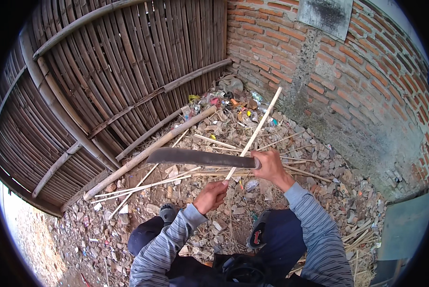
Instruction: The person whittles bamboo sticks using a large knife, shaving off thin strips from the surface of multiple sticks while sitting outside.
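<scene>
My right hand point(270, 165) grips the handle of a long dark machete point(200, 157), whose blade points left, level above the ground. My left hand point(210, 195) holds the lower end of a thin pale bamboo strip point(258, 126) that slants up and to the right toward the brick wall. The blade lies across the strip just above my left hand. Both forearms wear grey striped sleeves. My knees and sandalled feet show below the hands.
A woven bamboo fence point(109, 71) stands at left, a brick wall point(348, 67) at right. A thick bamboo pole point(147, 153) and several split strips point(142, 186) lie on rubble. Litter point(224, 100) is piled in the corner. More strips point(363, 234) lie at lower right.
</scene>
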Motion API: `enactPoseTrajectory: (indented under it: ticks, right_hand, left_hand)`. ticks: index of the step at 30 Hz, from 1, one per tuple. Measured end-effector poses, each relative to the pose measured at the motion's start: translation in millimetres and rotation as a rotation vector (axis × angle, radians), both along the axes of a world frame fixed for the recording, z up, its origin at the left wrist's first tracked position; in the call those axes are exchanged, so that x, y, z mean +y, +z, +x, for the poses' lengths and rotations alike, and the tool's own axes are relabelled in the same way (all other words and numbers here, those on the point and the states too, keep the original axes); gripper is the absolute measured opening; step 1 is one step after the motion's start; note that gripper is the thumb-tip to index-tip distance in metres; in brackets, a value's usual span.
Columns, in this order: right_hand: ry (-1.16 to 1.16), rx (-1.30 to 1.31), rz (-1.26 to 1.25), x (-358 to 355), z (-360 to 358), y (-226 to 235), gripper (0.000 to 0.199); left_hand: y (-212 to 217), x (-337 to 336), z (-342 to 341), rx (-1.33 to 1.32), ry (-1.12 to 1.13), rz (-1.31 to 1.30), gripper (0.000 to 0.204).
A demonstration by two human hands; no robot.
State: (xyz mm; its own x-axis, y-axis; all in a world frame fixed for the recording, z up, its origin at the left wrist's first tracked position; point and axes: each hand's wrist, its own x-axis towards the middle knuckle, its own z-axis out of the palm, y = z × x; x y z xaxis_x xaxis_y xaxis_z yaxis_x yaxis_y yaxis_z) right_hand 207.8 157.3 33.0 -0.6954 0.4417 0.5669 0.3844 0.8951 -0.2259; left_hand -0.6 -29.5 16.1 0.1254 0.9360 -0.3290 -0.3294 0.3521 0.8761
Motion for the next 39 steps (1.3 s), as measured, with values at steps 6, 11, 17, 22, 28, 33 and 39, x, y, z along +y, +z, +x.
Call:
enactPoseTrajectory:
  ticks: [6,11,17,22,28,33,39]
  right_hand:
    - [-0.316,0.032,-0.175,55.6,29.1,-7.9,0.023]
    - [-0.267,0.125,-0.176,43.3,31.1,-21.0,0.027]
    - [-0.073,0.018,-0.037,19.9,23.8,-6.8,0.024]
    - [-0.202,0.09,-0.171,49.2,40.2,4.2,0.023]
    - [-0.321,0.118,-0.101,56.5,52.4,-15.2,0.03]
    - [-0.123,0.012,-0.104,36.1,46.0,-5.4,0.032]
    - [-0.317,0.149,-0.227,68.2,61.9,5.5,0.023]
  left_hand:
    - [9.0,-0.1,-4.7,0.031,-0.021,0.03,0.039]
    - [-6.7,1.8,-2.1,0.013,-0.014,-0.022,0.038]
    - [-7.3,1.9,-2.2,-0.101,-0.109,-0.01,0.04]
    - [8.4,-1.0,-2.0,-0.146,-0.149,-0.035,0.039]
    - [-0.6,0.5,-0.5,-0.039,-0.101,-0.074,0.044]
    - [-4.1,-0.4,-0.4,-0.11,-0.158,-0.057,0.041]
    - [2.8,-3.6,1.4,-0.126,-0.164,-0.064,0.038]
